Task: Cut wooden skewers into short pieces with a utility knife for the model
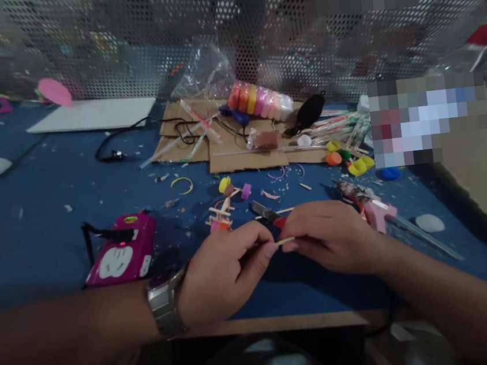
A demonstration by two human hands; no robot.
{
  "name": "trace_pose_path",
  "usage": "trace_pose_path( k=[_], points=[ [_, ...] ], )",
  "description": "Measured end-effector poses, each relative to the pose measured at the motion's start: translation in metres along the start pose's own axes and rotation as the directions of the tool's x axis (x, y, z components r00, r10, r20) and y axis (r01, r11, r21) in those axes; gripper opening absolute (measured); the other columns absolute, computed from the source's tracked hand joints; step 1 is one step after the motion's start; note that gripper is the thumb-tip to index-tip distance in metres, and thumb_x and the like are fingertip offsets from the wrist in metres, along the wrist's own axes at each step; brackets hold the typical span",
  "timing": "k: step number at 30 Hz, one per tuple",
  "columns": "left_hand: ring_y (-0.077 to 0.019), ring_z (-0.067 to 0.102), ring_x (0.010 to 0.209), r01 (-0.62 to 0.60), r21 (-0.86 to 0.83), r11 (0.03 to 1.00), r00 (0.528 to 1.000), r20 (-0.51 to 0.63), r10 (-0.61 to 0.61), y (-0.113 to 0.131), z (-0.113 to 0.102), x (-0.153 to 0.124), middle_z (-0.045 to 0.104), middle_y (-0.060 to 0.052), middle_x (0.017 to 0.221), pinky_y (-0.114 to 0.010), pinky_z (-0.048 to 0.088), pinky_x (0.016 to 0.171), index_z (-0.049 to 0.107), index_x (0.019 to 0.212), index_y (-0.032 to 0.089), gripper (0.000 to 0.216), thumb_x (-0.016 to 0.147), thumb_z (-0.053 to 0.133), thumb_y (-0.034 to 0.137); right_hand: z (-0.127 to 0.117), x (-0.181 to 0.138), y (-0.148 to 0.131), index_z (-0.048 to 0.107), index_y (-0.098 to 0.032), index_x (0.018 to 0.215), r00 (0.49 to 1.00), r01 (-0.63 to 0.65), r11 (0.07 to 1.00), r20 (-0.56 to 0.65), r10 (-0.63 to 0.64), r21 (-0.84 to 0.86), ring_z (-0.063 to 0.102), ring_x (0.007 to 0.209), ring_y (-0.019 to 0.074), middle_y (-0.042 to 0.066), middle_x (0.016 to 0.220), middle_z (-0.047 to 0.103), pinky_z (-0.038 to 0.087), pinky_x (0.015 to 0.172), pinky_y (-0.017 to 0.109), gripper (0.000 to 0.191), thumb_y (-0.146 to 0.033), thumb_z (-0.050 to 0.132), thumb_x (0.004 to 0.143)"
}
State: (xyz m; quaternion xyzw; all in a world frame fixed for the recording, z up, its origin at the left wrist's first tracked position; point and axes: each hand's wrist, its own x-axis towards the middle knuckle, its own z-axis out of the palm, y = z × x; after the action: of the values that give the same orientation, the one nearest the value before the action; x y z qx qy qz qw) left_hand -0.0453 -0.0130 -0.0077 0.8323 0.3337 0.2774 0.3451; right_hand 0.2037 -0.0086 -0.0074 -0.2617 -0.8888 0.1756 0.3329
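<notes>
My left hand [225, 277], with a metal watch at the wrist, and my right hand [334, 237] meet above the near edge of the blue table [36, 239]. Both pinch a thin wooden stick [284, 241] between their fingertips, one at each end. Just behind the hands stands a small model of sticks and coloured caps [226, 207]. A cutter with a red handle [270, 214] lies behind the right hand, partly hidden by it.
A magenta device [123, 256] with a black strap lies at the left. A pink glue gun [379, 212] lies at the right. Cardboard sheets [240, 148], straws, a roll of coloured caps [258, 99] and loose caps sit further back. A perforated metal screen closes off the rear.
</notes>
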Motion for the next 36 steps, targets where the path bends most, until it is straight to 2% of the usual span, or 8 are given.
trace_pose_path(
  k=[4,6,10,16,23,27,32,36],
  points=[
    [-0.0099,0.06,0.062,-0.032,0.024,0.999,0.999,-0.024,0.032,0.008,-0.006,-0.007,0.067,0.006,0.077,-0.024,0.044,0.057,0.065,0.117,0.024,0.012,0.109,0.056,0.029,-0.004,-0.003,0.0,0.07,-0.022,0.104,1.0,-0.007,1.0,-0.031,0.007,-0.008,0.07,0.075,0.0158,0.003,0.086,0.078,0.054,0.07,0.027,0.01,-0.026,0.063,0.11],
    [-0.0105,0.063,0.07,-0.096,0.034,0.995,0.991,-0.087,0.099,0.016,-0.012,-0.013,0.068,0.004,0.089,-0.023,0.05,0.062,0.055,0.132,0.026,0.028,0.105,0.062,0.026,-0.009,-0.004,0.0,0.071,-0.022,0.109,0.998,-0.032,0.999,-0.05,0.032,0.015,0.072,0.076,0.0165,0.004,0.088,0.079,0.056,0.069,0.028,0.01,-0.023,0.061,0.11],
    [-0.0144,0.068,0.093,-0.217,0.139,0.966,0.958,-0.158,0.238,0.028,-0.025,-0.014,0.071,-0.001,0.111,-0.03,0.056,0.083,0.054,0.129,0.029,0.033,0.101,0.064,0.017,-0.013,-0.003,0.002,0.072,-0.023,0.113,0.992,-0.079,0.994,-0.094,0.085,0.071,0.075,0.085,0.018,0.006,0.095,0.081,0.058,0.076,0.031,0.015,-0.021,0.058,0.11],
    [-0.0098,0.055,0.06,-0.041,0.054,0.998,0.993,-0.11,0.047,0.018,-0.016,0.0,0.057,0.007,0.077,-0.023,0.046,0.057,0.056,0.121,0.024,0.017,0.105,0.062,0.024,-0.007,-0.003,0.003,0.073,-0.02,0.109,0.996,-0.037,0.995,-0.074,0.043,0.091,0.073,0.08,0.0142,0.004,0.091,0.081,0.055,0.075,0.025,0.009,-0.022,0.064,0.109],
    [-0.0114,0.064,0.06,-0.169,0.237,0.957,0.983,-0.029,0.181,0.011,-0.008,-0.006,0.069,0.007,0.071,-0.026,0.043,0.058,0.064,0.102,0.023,0.006,0.106,0.06,0.023,-0.001,-0.005,0.0,0.072,-0.021,0.104,0.999,0.034,0.998,0.012,-0.035,0.057,0.069,0.075,0.015,0.002,0.082,0.075,0.052,0.071,0.025,0.01,-0.025,0.064,0.109],
    [-0.0176,0.072,0.078,-0.227,0.419,0.879,0.973,0.051,0.227,0.024,-0.031,0.003,0.079,-0.002,0.098,-0.031,0.051,0.07,0.066,0.115,0.023,0.015,0.107,0.056,0.029,-0.002,-0.004,0.0,0.071,-0.02,0.106,1.0,0.026,0.999,0.004,-0.026,0.043,0.068,0.074,0.0159,0.003,0.083,0.073,0.051,0.07,0.027,0.012,-0.024,0.061,0.11],
    [-0.0297,0.074,0.105,-0.143,0.699,0.701,0.99,0.114,0.089,0.027,-0.081,0.014,0.077,-0.01,0.119,-0.041,0.055,0.085,0.07,0.123,0.023,0.028,0.105,0.057,0.04,-0.001,-0.002,0.003,0.073,-0.019,0.11,0.998,-0.034,0.999,-0.053,0.034,0.011,0.068,0.074,0.0158,0.004,0.084,0.074,0.05,0.066,0.026,0.013,-0.02,0.06,0.109],
    [-0.03,0.074,0.105,-0.119,0.716,0.688,0.982,0.185,-0.022,0.01,-0.104,0.016,0.076,-0.011,0.122,-0.044,0.056,0.093,0.073,0.127,0.023,0.037,0.105,0.057,0.048,0.001,0.0,0.005,0.073,-0.019,0.105,0.996,-0.063,0.998,-0.065,0.062,-0.008,0.071,0.078,0.016,0.005,0.087,0.078,0.052,0.071,0.026,0.013,-0.02,0.061,0.108]
  ],
)
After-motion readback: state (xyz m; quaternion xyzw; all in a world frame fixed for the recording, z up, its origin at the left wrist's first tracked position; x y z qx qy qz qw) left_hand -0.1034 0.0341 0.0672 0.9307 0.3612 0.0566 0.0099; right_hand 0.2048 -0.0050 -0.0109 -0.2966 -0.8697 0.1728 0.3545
